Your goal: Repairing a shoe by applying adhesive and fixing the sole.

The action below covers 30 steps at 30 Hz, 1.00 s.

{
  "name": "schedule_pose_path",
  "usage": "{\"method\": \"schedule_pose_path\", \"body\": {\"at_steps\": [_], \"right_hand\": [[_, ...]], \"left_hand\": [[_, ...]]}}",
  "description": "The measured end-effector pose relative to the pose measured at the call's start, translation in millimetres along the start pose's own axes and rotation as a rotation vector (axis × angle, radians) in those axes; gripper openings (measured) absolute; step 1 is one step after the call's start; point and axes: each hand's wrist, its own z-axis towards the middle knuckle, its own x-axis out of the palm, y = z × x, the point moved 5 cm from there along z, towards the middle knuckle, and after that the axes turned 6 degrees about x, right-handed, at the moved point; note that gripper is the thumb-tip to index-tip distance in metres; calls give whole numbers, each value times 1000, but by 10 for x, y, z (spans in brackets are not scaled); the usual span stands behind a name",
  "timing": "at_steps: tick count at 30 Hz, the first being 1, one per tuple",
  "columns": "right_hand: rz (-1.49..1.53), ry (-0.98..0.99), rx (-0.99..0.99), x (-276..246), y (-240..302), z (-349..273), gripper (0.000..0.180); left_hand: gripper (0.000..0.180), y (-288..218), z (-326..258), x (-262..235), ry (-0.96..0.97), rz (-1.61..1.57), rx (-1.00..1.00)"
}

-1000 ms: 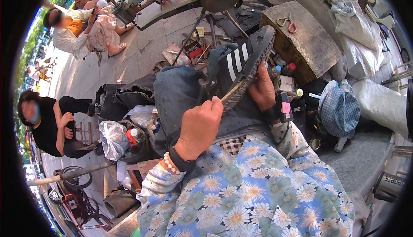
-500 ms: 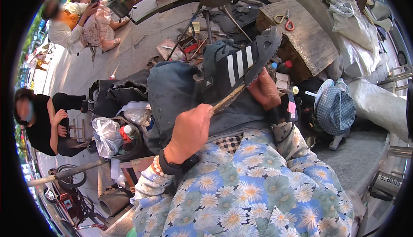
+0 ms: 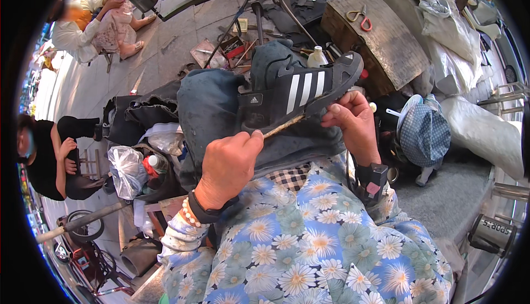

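at centre, the left hand (image 3: 227, 163) grips a stick (image 3: 284, 126); the right hand (image 3: 356, 124) half curls beside the shoe (image 3: 302, 90), hold unclear.

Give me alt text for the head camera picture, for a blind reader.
A person's left hand holds a thin stick along the lower edge of a black, white-striped shoe; the right hand is near the toe end. Beyond, scissors lie on a worn box, and someone in black sits at left.
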Motion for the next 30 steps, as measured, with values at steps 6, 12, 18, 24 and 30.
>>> {"method": "schedule_pose_path", "body": {"at_steps": [6,12,18,24,30], "right_hand": [[-485,-195,-324,-5,136,-108,33],[-1156,-149,-987,362,548,-297,36],[-1309,104,-1184,559,440,-138,24],[-1304,150,-1049,702,659,-137,34],[-1328,465,-844,816,776,93,32]], "left_hand": [[24,44,18,-50,-10,32,31],[24,131,14,-111,-20,53,40],[25,253,72,-226,0,79,63],[23,270,36,-221,0,67,76],[22,203,1,-208,-15,127,115]]}}
